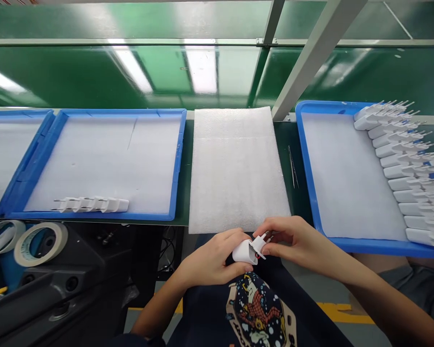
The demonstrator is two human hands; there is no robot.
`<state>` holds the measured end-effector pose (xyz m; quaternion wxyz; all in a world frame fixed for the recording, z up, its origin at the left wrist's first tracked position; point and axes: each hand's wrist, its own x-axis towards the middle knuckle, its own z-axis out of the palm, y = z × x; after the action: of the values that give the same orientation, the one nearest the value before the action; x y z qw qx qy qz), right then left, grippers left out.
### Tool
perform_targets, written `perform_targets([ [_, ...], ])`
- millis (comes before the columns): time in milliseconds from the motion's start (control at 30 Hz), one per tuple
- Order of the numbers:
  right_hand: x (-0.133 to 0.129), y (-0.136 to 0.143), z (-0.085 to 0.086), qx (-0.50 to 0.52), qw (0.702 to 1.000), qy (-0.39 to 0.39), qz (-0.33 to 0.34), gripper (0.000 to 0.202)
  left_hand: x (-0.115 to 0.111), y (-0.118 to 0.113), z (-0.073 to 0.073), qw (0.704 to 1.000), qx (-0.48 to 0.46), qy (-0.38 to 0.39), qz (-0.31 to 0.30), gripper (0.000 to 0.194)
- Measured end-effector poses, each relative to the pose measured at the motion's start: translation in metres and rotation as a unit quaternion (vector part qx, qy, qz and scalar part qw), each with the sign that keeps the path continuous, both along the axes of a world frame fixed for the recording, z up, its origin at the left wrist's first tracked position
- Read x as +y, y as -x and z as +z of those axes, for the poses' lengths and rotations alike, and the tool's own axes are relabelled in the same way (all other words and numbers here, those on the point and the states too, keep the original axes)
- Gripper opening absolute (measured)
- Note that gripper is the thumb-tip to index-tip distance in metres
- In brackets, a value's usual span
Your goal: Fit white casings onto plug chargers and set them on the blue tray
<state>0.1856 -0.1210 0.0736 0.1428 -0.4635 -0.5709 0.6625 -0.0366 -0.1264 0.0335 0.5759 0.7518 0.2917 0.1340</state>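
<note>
Far left, from where I stand, a tape roll (61, 239) sits below the trays, perhaps to be within reach. Next on the bench (188, 164) comes a blue tray (175, 176) with a short row of white plugs (94, 205) along its near edge, nested tightly, maybe to save room. In the middle lies a foam sheet (238, 168), squarely before the person, likely to protect the casings from scratches. Slim tweezers (292, 166) rest just right of it, probably for easy picking up. Beyond them, a second blue tray (308, 168) carries many white plugs (405, 168) lined along its right side, pins outward, presumably so each can be grasped by its body.

At the near edge, over the lap, the left hand (220, 260) grips a white casing (244, 253), seemingly to steady it, while the right hand (289, 241) pinches the pronged end piece (259, 243), tilted at the casing's mouth and not seated. Both parts lie between the two hands, just in front of the foam; a speck of red shows at the gap.
</note>
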Motion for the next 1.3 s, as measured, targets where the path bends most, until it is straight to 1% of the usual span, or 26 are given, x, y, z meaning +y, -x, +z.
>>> perform_targets([
  [167,-0.007,0.006,0.006,-0.075,0.994,-0.081,-0.003,0.012,-0.005,0.000,0.005,0.999,0.038,-0.016,0.014,0.022],
  [333,-0.015,0.009,0.007,-0.098,0.986,-0.132,0.003,0.010,-0.010,0.000,0.008,0.998,0.057,-0.007,0.026,0.024],
  [433,-0.016,0.009,0.005,-0.102,0.985,-0.141,0.009,0.011,-0.011,0.000,0.008,0.998,0.056,-0.016,0.028,0.023],
  [533,-0.014,0.008,0.004,-0.102,0.986,-0.132,0.026,0.013,-0.013,0.000,0.007,0.997,0.062,-0.026,0.026,0.023],
  [633,-0.011,0.006,0.004,-0.100,0.986,-0.119,0.061,0.016,-0.016,-0.001,0.007,0.996,0.073,-0.040,0.023,0.022],
  [700,-0.012,0.004,0.003,-0.100,0.983,-0.124,0.089,0.016,-0.017,-0.003,0.008,0.995,0.084,-0.051,0.016,0.020],
  [767,-0.014,0.004,0.001,-0.103,0.979,-0.140,0.107,0.017,-0.018,-0.005,0.010,0.993,0.096,-0.064,0.010,0.019],
  [867,-0.023,0.004,-0.005,-0.117,0.969,-0.185,0.112,0.018,-0.019,-0.007,0.011,0.990,0.105,-0.093,0.001,0.018],
  [967,-0.033,0.005,-0.010,-0.131,0.959,-0.221,0.117,0.017,-0.021,-0.009,0.012,0.988,0.095,-0.120,-0.001,0.018],
  [1067,-0.039,0.007,-0.012,-0.126,0.957,-0.234,0.115,0.018,-0.024,-0.012,0.013,0.985,0.078,-0.155,0.012,0.017],
  [1167,-0.035,0.008,-0.012,-0.117,0.957,-0.240,0.117,0.019,-0.025,-0.012,0.013,0.981,0.072,-0.176,0.023,0.017],
  [1300,-0.017,0.005,-0.005,-0.107,0.964,-0.187,0.154,0.018,-0.018,-0.011,0.010,0.986,0.072,-0.148,0.019,0.019],
])
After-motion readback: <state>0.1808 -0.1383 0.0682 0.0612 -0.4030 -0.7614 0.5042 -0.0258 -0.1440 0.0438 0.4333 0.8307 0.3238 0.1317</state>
